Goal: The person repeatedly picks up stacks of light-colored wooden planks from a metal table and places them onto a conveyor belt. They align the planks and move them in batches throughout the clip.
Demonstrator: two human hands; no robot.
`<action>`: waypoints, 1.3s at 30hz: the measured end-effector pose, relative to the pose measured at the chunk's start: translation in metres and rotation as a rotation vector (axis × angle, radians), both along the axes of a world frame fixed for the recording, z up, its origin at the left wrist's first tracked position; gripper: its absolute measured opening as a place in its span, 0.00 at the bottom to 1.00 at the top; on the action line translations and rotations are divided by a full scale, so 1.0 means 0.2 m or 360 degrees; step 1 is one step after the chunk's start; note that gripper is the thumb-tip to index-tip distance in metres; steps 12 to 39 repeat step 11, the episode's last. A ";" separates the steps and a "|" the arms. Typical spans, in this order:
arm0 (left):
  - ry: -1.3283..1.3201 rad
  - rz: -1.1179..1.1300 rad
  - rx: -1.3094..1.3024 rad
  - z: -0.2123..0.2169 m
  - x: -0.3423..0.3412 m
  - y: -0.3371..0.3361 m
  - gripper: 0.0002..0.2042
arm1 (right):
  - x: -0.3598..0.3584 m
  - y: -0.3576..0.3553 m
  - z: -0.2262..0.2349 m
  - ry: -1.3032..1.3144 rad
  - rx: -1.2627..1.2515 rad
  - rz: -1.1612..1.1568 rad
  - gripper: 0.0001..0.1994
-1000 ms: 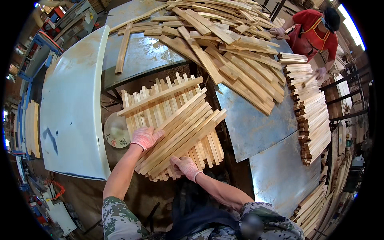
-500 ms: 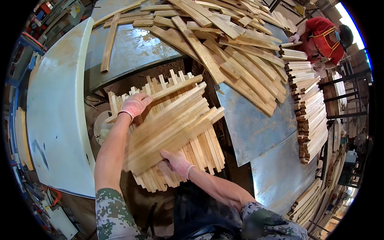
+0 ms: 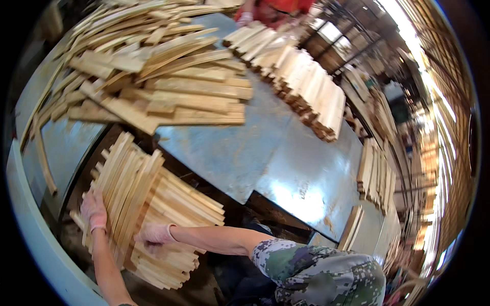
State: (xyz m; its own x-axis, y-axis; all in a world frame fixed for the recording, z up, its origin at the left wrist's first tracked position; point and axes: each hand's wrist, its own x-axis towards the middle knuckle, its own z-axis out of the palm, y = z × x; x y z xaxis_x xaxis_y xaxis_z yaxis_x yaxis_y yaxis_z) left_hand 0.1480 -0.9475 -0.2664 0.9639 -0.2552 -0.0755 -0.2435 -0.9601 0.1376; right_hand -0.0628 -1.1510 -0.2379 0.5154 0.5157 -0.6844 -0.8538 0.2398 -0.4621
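Before me at the lower left, a row of long wooden slats (image 3: pixel 126 188) lies side by side across a crosswise layer of slats (image 3: pixel 178 201). My left hand (image 3: pixel 94 211), in a pinkish work glove, grips the row's left edge. On the opposite side my right hand (image 3: pixel 155 234), gloved alike, is closed against the edge of the nearest slat. Its fingertips are partly hidden and a little blurred. The row sits between both hands, its ends uneven.
Loose wooden boards (image 3: pixel 199 89) are heaped on the metal-topped table (image 3: pixel 245 158) beyond. A long row of stacked slats (image 3: pixel 306 86) runs along its far side, near a person in red (image 3: pixel 278 11). A pale curved panel (image 3: pixel 38 245) borders my left. More slats (image 3: pixel 375 173) stand at right.
My view has swung right, so the stack and hands appear farther left. The slat at my left hand now lies against the others in the row, and my right hand remains at the near edge.
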 end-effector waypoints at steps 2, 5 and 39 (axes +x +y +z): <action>0.0141 0.0033 -0.0037 0.09 0.00 -0.10 0.31 | -0.17 -0.11 -0.19 -0.0075 0.0035 -0.0010 0.15; -0.0265 0.0093 -0.0006 0.03 -0.04 -0.21 0.31 | -0.54 -0.54 -0.10 -0.0246 -0.0134 -0.0100 0.18; -0.0164 -0.0098 -0.0537 0.13 -0.19 -0.84 0.32 | -1.22 -1.31 0.13 0.0005 0.0308 -0.0645 0.16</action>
